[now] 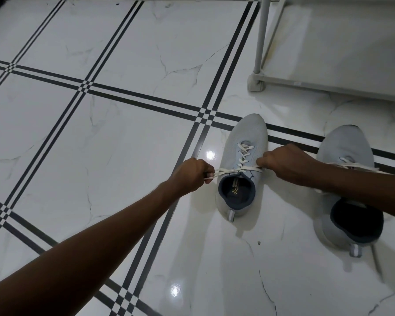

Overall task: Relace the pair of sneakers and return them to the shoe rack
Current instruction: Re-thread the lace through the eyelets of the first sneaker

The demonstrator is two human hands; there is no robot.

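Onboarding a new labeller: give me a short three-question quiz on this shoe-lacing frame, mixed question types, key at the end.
1. True or false: both sneakers stand on the floor, not on the shoe rack.
2. Which sneaker is being laced? A) the left sneaker B) the right sneaker C) neither
3. Fill in: the left hand and the right hand each pull one end of the ____ sideways.

Key:
1. True. Both sit on the tiles in front of the rack.
2. A. The lace ends held by both hands come from it.
3. Lace. It runs taut across the shoe, just ahead of the opening.
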